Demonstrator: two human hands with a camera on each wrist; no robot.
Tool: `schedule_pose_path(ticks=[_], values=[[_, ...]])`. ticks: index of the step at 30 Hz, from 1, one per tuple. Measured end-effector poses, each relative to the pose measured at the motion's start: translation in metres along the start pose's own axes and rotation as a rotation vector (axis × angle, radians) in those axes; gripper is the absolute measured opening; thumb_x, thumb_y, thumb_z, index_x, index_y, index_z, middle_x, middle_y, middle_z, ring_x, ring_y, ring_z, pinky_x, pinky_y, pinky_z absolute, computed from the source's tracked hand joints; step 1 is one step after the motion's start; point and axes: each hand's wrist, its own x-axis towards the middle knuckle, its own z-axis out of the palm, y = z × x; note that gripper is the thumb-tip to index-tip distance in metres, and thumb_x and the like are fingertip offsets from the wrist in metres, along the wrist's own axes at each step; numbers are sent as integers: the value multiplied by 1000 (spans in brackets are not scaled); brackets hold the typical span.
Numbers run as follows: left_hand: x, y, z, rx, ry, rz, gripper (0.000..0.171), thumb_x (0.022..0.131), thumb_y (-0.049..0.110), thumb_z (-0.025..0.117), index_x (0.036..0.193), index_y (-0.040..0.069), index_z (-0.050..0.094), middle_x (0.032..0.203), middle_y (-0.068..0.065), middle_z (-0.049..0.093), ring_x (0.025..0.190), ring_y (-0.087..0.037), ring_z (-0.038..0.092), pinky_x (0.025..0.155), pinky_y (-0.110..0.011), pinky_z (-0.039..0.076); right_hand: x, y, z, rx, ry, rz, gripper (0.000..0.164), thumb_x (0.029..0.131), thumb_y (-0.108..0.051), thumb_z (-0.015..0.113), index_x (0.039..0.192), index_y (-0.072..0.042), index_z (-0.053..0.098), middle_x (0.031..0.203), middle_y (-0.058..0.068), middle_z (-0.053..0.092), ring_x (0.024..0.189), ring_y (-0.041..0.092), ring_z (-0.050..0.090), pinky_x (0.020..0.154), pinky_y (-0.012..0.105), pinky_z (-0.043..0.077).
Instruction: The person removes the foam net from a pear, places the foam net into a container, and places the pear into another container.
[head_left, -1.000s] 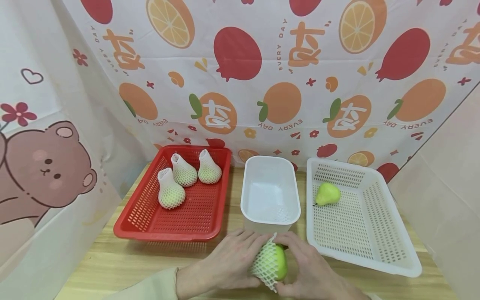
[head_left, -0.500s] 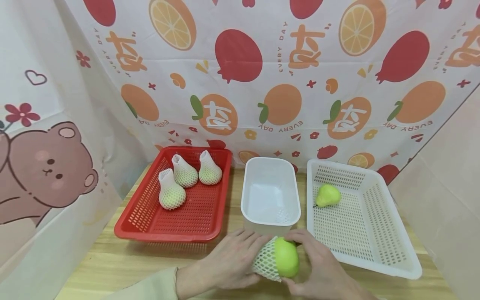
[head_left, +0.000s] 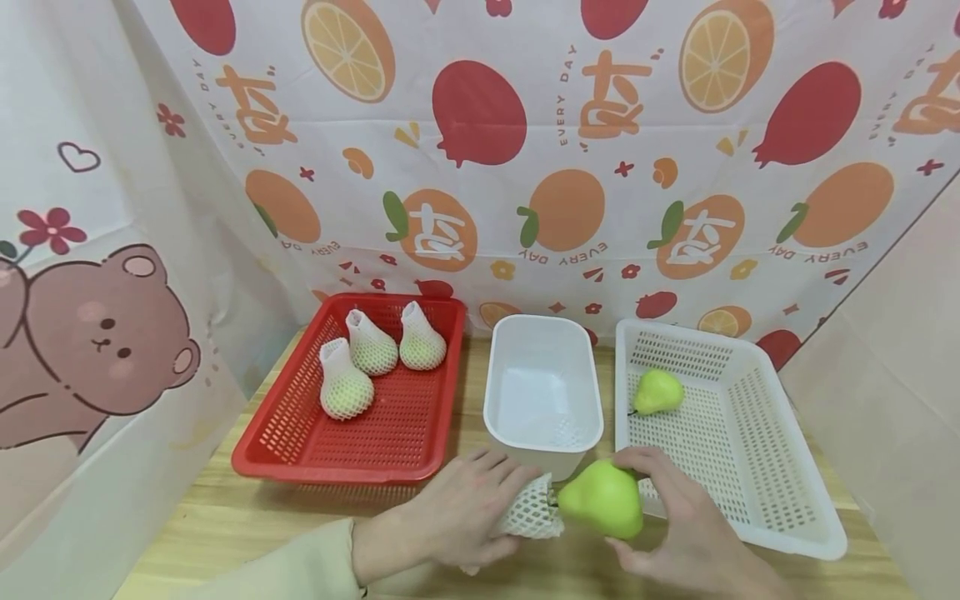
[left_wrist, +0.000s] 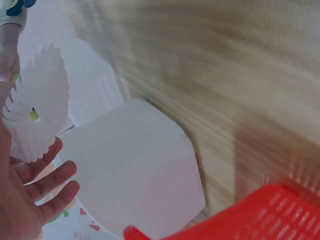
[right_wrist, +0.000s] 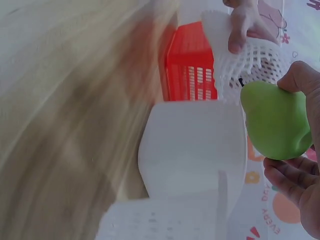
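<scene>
My right hand (head_left: 690,525) holds a green pear (head_left: 603,500) by its wide bottom, the stem end pointing left. The left hand (head_left: 468,512) holds a white foam net sleeve (head_left: 531,510), its mouth facing the pear. In the right wrist view the sleeve (right_wrist: 252,62) gapes open just beyond the pear (right_wrist: 275,120), its stem near the mouth. The left wrist view shows the sleeve's ruffled edge (left_wrist: 42,105) above several spread fingers. Part of the sleeve is hidden under the left hand in the head view.
A red basket (head_left: 408,450) at left holds 3 pears in foam nets (head_left: 347,392). A white tub (head_left: 542,387) stands in the middle, just beyond the hands. To the right, a white basket (head_left: 750,467) contains one bare pear (head_left: 658,392). A printed cloth (head_left: 480,208) hangs behind.
The pear has come out of the foam net sleeve towards the right, in my right hand. My left hand stays nearly in place with the sleeve, which now looks flatter.
</scene>
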Motion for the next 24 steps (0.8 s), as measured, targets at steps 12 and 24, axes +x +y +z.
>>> schedule_pose_path(ticks=[12, 24], values=[[11, -14, -17, 36, -60, 13, 72, 82, 60, 77, 138, 18, 57, 109, 10, 73, 97, -9, 68, 85, -29, 58, -5, 13, -22, -79, 31, 26, 97, 45, -22, 99, 133, -4, 62, 127, 0, 67, 121, 0, 60, 110, 4, 40], [38, -28, -35, 64, -46, 27, 70, 83, 58, 78, 134, 15, 58, 105, 7, 72, 92, -12, 67, 79, -28, 56, -21, 27, -48, -130, -2, 100, 74, 76, -49, 85, 129, -2, 63, 122, -2, 66, 113, -7, 56, 103, 1, 40]])
